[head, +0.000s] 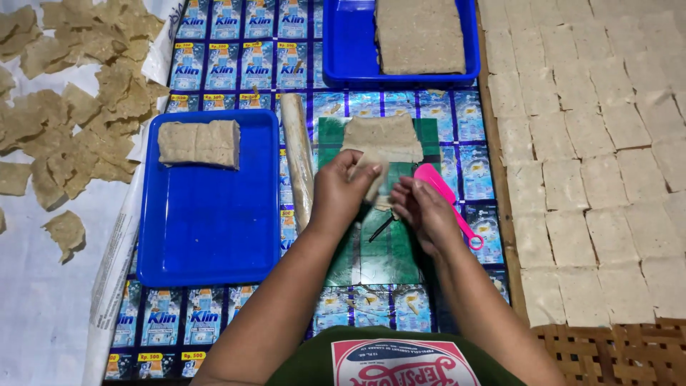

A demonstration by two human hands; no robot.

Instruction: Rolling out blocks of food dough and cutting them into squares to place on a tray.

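Both hands meet over a dark green cutting mat that lies on a surface covered with a sheet of blue printed sachets. The left hand has its grip closed on a thin tan strip of dough, pinched between thumb and fingers at the near edge of a flat tan dough slab resting on the far end of the mat. The right hand is just beside it, fingers curled in a closed grip at the lower end of the same strip; whether it also holds the thin dark blade that pokes out beneath it cannot be told. A pink plastic scraper lies on the mat touching the right hand's outer side, its handle loop pointing toward the person. Left of the mat lies a pale rolling pin, lengthwise, and beyond it a blue tray carrying a small stack of dough pieces in its far corner. A second blue tray at the top holds a larger dough block. Torn tan scraps are scattered on white sheeting at the far left, and rows of pale cut squares cover the woven mat at the right.
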